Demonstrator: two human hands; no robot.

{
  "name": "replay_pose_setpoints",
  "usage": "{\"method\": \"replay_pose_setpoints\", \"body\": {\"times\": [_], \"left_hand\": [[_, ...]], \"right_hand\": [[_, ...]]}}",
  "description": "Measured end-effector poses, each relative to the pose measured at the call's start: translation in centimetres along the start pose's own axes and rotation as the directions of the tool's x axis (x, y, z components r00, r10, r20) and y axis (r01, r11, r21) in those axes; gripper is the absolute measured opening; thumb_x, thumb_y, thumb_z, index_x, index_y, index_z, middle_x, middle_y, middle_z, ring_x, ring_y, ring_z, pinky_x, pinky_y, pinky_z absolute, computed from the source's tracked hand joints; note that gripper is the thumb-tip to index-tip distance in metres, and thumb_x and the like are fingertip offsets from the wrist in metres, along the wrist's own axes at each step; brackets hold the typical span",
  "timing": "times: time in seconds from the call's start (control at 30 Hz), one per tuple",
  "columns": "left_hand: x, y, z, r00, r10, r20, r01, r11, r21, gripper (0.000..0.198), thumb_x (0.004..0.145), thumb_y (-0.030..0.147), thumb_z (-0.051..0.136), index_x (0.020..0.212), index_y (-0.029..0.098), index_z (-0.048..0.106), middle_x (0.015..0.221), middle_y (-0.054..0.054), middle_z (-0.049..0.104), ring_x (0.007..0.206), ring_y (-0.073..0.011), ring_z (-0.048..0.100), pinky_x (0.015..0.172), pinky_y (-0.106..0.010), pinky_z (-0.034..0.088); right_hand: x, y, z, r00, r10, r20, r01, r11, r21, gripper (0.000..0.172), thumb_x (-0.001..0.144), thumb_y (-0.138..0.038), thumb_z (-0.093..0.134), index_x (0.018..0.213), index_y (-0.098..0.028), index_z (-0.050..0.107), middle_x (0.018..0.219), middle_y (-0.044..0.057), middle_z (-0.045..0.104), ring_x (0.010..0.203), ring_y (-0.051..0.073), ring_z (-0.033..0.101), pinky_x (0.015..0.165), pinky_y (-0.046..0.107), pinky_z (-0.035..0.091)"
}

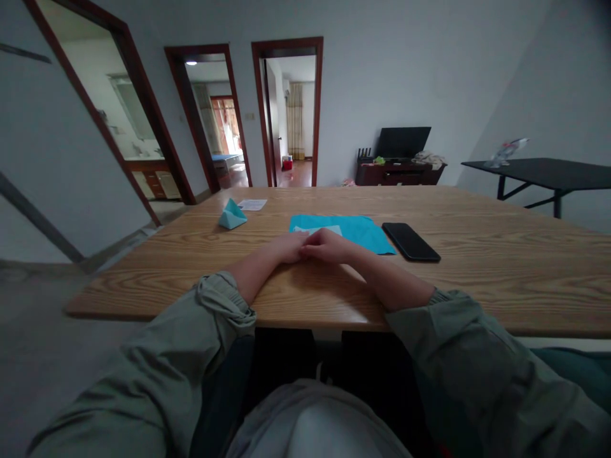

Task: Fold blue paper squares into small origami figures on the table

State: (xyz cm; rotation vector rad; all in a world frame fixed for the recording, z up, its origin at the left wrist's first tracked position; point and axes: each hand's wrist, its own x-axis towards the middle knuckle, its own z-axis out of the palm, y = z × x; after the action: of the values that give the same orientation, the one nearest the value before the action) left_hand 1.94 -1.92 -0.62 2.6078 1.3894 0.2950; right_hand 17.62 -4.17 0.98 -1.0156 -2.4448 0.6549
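Observation:
My left hand lies on the wooden table, its fingers hidden under my right hand. My right hand is closed, its curled fingers resting over those of the left. Just beyond both hands lies a flat blue sheet, apparently paper. On it, a paler piece shows behind my knuckles, partly covered. To the right of the sheet is a black smartphone, screen dark. A small light-blue folded paper shape stands farther left, near a white printed slip.
A black folding table with a clear plastic item stands at the right. By the far wall, a dark cabinet carries a television and a router. Open doorways line the left and back walls.

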Motion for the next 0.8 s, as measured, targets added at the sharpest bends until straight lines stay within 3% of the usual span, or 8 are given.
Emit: {"method": "replay_pose_setpoints", "body": {"times": [0.07, 0.13, 0.2, 0.27, 0.33, 0.43, 0.57, 0.8], "left_hand": [[-0.2, -0.1, -0.1, 0.991, 0.13, 0.015, -0.131, 0.986, 0.103, 0.04, 0.088, 0.041, 0.04, 0.119, 0.023, 0.058, 0.125, -0.006, 0.059, 0.114, -0.0259, 0.054, 0.099, -0.038, 0.041], [-0.3, 0.0, -0.2, 0.992, 0.127, -0.018, -0.122, 0.976, 0.179, 0.044, 0.09, 0.046, 0.035, 0.116, 0.021, 0.059, 0.123, -0.009, 0.059, 0.114, -0.0264, 0.053, 0.1, -0.041, 0.038], [-0.1, 0.0, 0.0, 0.995, 0.08, -0.056, -0.065, 0.972, 0.228, 0.045, 0.089, 0.049, 0.035, 0.115, 0.021, 0.059, 0.126, -0.01, 0.057, 0.119, -0.028, 0.049, 0.104, -0.044, 0.033], [0.2, 0.0, 0.5, 0.997, 0.03, -0.075, -0.012, 0.973, 0.228, 0.048, 0.09, 0.05, 0.032, 0.121, 0.021, 0.055, 0.139, -0.01, 0.046, 0.129, -0.0304, 0.039, 0.108, -0.05, 0.025], [0.6, -0.1, 1.1, 0.999, -0.015, -0.031, 0.021, 0.981, 0.191, 0.055, 0.091, 0.053, 0.027, 0.134, 0.023, 0.044, 0.151, -0.009, 0.029, 0.138, -0.0324, 0.025, 0.11, -0.054, 0.017], [1.0, -0.7, 1.7, 0.992, -0.088, 0.09, 0.074, 0.987, 0.143, 0.068, 0.09, 0.062, 0.018, 0.147, 0.025, 0.022, 0.156, -0.009, 0.013, 0.142, -0.0342, 0.012, 0.11, -0.059, 0.012], [1.0, -1.9, 1.4, 0.971, -0.197, 0.136, 0.175, 0.972, 0.158, 0.079, 0.085, 0.07, 0.016, 0.149, 0.024, 0.015, 0.156, -0.01, 0.007, 0.142, -0.0348, 0.008, 0.108, -0.063, 0.009], [-0.2, -2.6, 0.5, 0.96, -0.274, 0.064, 0.263, 0.955, 0.14, 0.092, 0.078, 0.078, 0.021, 0.149, 0.021, 0.019, 0.155, -0.012, 0.014, 0.141, -0.0355, 0.013, 0.108, -0.063, 0.007]], "right_hand": [[-0.7, 1.9, -1.4, 0.996, 0.038, -0.081, -0.054, 0.978, -0.204, 0.028, 0.083, -0.036, 0.052, 0.081, -0.018, 0.073, 0.079, 0.005, 0.072, 0.073, 0.02, 0.062, 0.07, 0.03, 0.046], [-1.3, 3.3, -2.3, 0.976, 0.088, -0.201, -0.155, 0.926, -0.344, 0.032, 0.087, -0.036, 0.046, 0.093, -0.019, 0.072, 0.092, 0.007, 0.072, 0.085, 0.022, 0.064, 0.079, 0.031, 0.046], [-1.6, 4.4, -2.3, 0.947, 0.073, -0.312, -0.214, 0.87, -0.443, 0.04, 0.091, -0.039, 0.04, 0.117, -0.019, 0.064, 0.118, 0.01, 0.065, 0.109, 0.024, 0.057, 0.096, 0.035, 0.04], [-1.5, 5.2, -1.6, 0.957, 0.097, -0.272, -0.227, 0.835, -0.502, 0.057, 0.092, -0.046, 0.036, 0.139, -0.015, 0.043, 0.143, 0.013, 0.043, 0.131, 0.028, 0.038, 0.107, 0.041, 0.029], [-1.3, 5.7, -0.7, 0.966, 0.216, -0.144, -0.26, 0.818, -0.512, 0.066, 0.093, -0.054, 0.026, 0.146, -0.016, 0.029, 0.152, 0.013, 0.026, 0.139, 0.034, 0.021, 0.109, 0.052, 0.021], [-1.0, 6.3, 0.1, 0.948, 0.319, -0.015, -0.279, 0.804, -0.524, 0.069, 0.092, -0.06, 0.017, 0.149, -0.022, 0.022, 0.155, 0.01, 0.016, 0.14, 0.037, 0.013, 0.107, 0.062, 0.015], [-0.9, 7.0, -0.3, 0.904, 0.425, -0.042, -0.384, 0.767, -0.515, 0.073, 0.089, -0.066, 0.017, 0.149, -0.025, 0.017, 0.156, 0.008, 0.012, 0.14, 0.037, 0.011, 0.106, 0.066, 0.008], [-1.9, 8.2, -1.8, 0.832, 0.523, -0.186, -0.544, 0.7, -0.463, 0.078, 0.086, -0.068, 0.023, 0.147, -0.02, 0.027, 0.154, 0.01, 0.019, 0.139, 0.041, 0.012, 0.105, 0.067, 0.004]]}}
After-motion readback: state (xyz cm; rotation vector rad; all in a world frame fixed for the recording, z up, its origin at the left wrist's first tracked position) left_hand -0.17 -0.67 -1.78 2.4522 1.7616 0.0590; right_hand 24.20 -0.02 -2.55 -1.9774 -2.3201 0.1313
